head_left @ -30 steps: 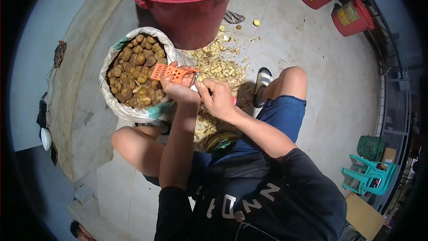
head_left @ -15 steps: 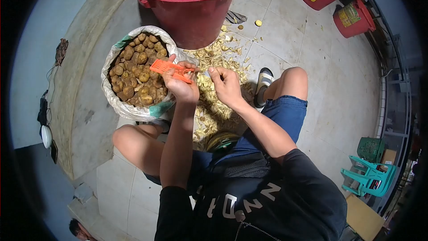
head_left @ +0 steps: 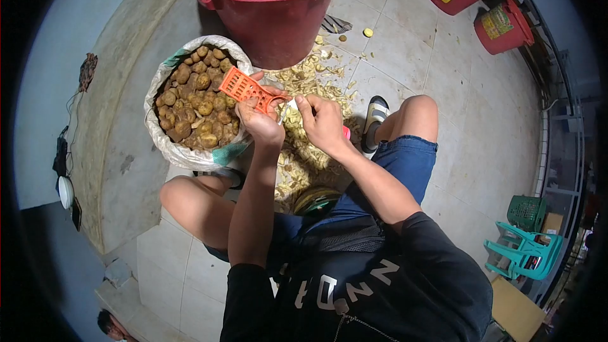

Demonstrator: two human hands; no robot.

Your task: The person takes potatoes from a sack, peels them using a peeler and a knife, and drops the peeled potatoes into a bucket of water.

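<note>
1. While the left hand (head_left: 258, 123) is being held out palm side upward, an orange slotted tool (head_left: 239, 83) is being gripped in it, the fingers being curled about the narrower part.
2. The tool's long axis is being kept on a slant, from upper left to lower right of the view; its broad, slotted end is being pointed away from the body and over the sack's side, while its looped end is being turned toward the right hand.
3. The right hand (head_left: 324, 125) is being held just beside that looped end, its fingers being bent inward; whether anything is being clamped there cannot be told.
4. At its outer edge a pink object (head_left: 346, 133) is being partly hidden by the hand.
5. Below the tool's broad end, brown potatoes (head_left: 193, 107) are being held in an open white sack (head_left: 166, 151).
6. Beneath the hands, the floor (head_left: 481, 164) is being covered between the legs by pale peelings (head_left: 307, 155).
7. Farther out, the peelings are being bordered by a large red tub (head_left: 269, 35).
</note>
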